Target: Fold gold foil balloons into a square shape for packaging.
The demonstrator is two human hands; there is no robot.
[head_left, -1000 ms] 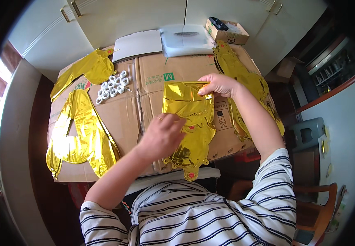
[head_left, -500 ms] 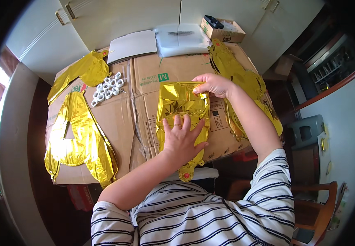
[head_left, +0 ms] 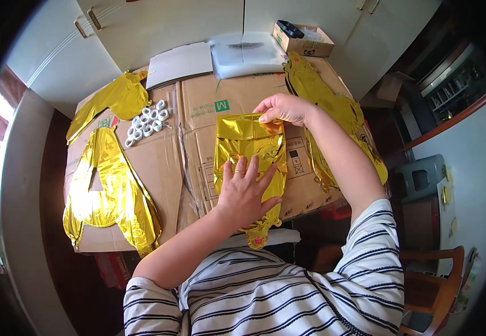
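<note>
A gold foil balloon (head_left: pixel 237 130) lies folded into a narrow strip in front of me, on the cardboard. Its rounded tail with a small red mark hangs over the near edge. My left hand (head_left: pixel 247 190) rests flat across its middle with the fingers spread. At the far right corner of the foil, my right hand (head_left: pixel 283 110) pinches the edge between thumb and fingers. Other flat gold foil balloons lie around: an A-shaped one (head_left: pixel 114 196) at near left, another (head_left: pixel 111 103) at far left, and a pile (head_left: pixel 332 106) on the right.
Several small white rolls (head_left: pixel 147 122) sit between the left balloons and the middle. At the back are a grey-white board (head_left: pixel 180 64), a stack of clear plastic bags (head_left: pixel 246 59) and a small cardboard box (head_left: pixel 310 42) with a black object. A wooden chair (head_left: pixel 442 285) stands at right.
My right hand has shifted slightly left, still pinching the foil's far corner. The foil's top looks a little flatter; my left hand stays nearly in place.
</note>
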